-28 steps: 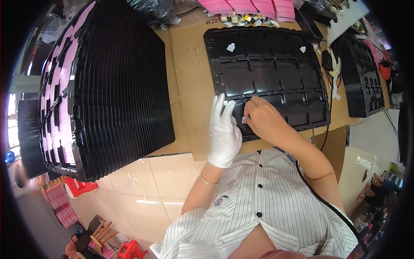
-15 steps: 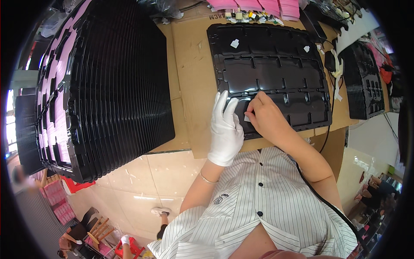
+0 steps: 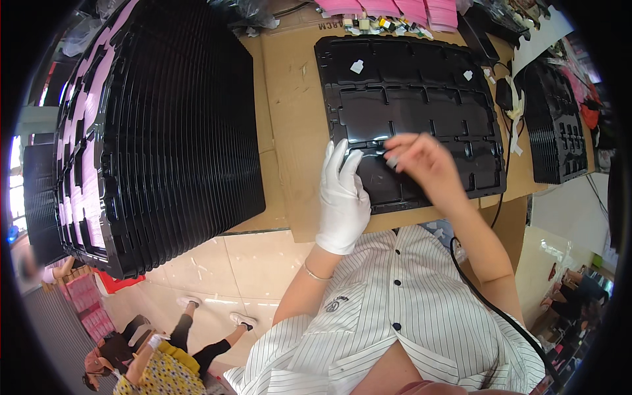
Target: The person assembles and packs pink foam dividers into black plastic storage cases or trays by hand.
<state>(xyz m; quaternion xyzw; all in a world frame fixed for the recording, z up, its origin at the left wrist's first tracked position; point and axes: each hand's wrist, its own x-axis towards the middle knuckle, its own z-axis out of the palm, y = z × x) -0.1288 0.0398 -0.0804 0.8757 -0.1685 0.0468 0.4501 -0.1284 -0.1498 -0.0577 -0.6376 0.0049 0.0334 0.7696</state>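
Observation:
A black plastic tray (image 3: 368, 105) with shallow compartments lies in front of me on flattened cardboard. My left hand (image 3: 343, 204), in a white glove, rests at the tray's near left edge, fingers stretched out and apart. Over the tray's nearer compartments hovers my bare right hand (image 3: 424, 164), smeared by motion. A small whitish piece (image 3: 393, 161) shows at its fingertips; its kind is too blurred to tell. Two small white paper-like pieces lie on the tray's far row, one on the left (image 3: 357, 66), another on the right (image 3: 468, 76).
A tall stack of black trays (image 3: 184, 131) with pink sheets stands on the left. Another tray stack (image 3: 556, 125) sits at the right. Pink stacks (image 3: 411, 12) and small loose parts (image 3: 382, 26) lie behind my tray. A black cable (image 3: 505, 164) runs along its right side.
My right hand has lifted from the tray's near left part and moved slightly right, the whitish piece at its fingertips. My left hand has barely moved. A person appears at lower left.

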